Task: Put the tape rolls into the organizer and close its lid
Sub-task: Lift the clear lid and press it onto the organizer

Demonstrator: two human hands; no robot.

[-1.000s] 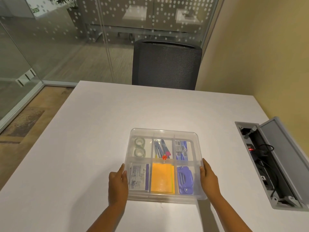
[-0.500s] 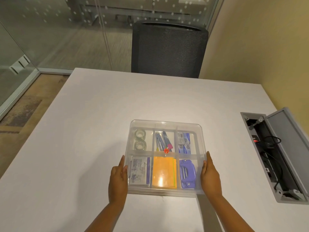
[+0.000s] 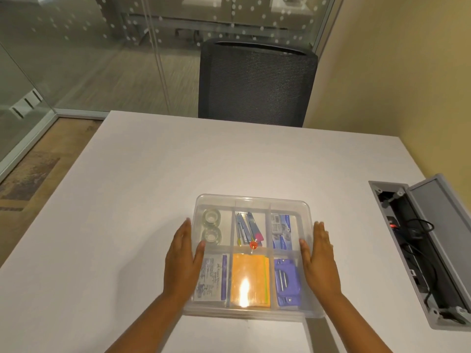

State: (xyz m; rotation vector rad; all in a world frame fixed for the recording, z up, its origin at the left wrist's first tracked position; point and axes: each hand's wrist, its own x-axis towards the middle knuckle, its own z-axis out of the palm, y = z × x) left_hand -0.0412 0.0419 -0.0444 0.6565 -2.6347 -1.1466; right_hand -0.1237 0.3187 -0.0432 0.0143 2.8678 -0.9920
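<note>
The clear plastic organizer [image 3: 252, 200] sits on the white table [image 3: 153, 174] with its see-through lid [image 3: 289, 206] lying flat on top. Two clear tape rolls [image 3: 211, 225] lie one behind the other in its far-left compartment. Other compartments hold pens, staple boxes, a printed packet, orange sticky notes and a purple stapler. My left hand [image 3: 181, 261] presses flat against the left side, thumb on the lid. Against the right side my right hand [image 3: 319, 261] does the same.
A dark mesh office chair [image 3: 257, 82] stands at the table's far edge. An open grey cable box [image 3: 418, 250] with wires is set into the table at the right. Glass walls [image 3: 76, 59] stand at the left and back, a yellow wall at the right.
Both hands have slid forward along the organizer's sides, from near its front corners to its middle, and the thumbs now lie on the lid. The organizer stays in place.
</note>
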